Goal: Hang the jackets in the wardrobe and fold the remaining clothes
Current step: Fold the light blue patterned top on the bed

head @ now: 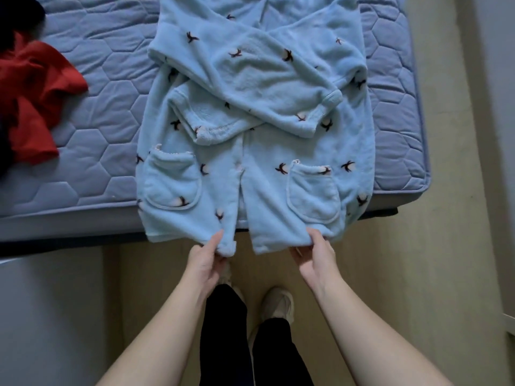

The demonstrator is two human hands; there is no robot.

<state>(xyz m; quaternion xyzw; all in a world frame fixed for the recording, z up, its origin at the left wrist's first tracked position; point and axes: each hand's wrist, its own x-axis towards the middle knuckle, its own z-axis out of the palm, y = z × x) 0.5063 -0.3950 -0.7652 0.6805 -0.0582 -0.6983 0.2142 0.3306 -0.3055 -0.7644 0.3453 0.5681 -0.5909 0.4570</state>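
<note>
Left fingers: the fingers [216, 240] of the left hand [206, 263] pinch the bottom corner of one front panel of the light blue fleece robe [250, 79], thumb on top and the other fingers hidden under the cloth.
Right fingers: the fingers [316, 238] of the right hand [316, 260] pinch the hem of the other front panel in the same way, thumb on top.
Hem: it hangs over the edge of the bed, and the two panels are open a little, with a narrow gap between them.
Pockets: two pockets [172, 183] sit on the front, one above each hand.
Sleeves: both sleeves [245, 76] are folded in and cross over the chest part.
Place of the robe: it lies front up on the blue quilted mattress [106, 112]; its top end is out of view.
Other clothes: a red garment [30, 93] lies crumpled on the mattress, well apart from the robe, on the left side; a dark garment [16, 12] touches it in the far corner.
Below: the forearms reach over the pale wooden floor [418, 260]; black trousers [223, 330] and light shoes [278, 302] are between them.
In the way: nothing lies on the robe itself.
</note>
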